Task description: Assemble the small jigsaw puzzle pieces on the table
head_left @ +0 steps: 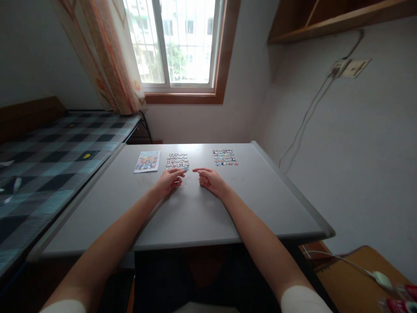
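My left hand (170, 179) is over the table just in front of the left group of puzzle pieces (177, 161). Its thumb and fingertips pinch a small bluish jigsaw puzzle piece (186, 168). To the right, my right hand (210, 179) points its index finger left toward that piece, with a small gap between them. The other fingers of this hand are curled, and nothing shows in them. A second group of puzzle pieces (224, 158) lies in rows farther right. Left of both groups lies a colourful picture sheet (147, 161).
The grey table (192, 217) stands below a window (182, 43). A bed with a checked cover (65, 148) is along its left side. At the lower right is a wooden stool (355, 274) with a white charger (382, 280). A shelf (342, 26) hangs above right.
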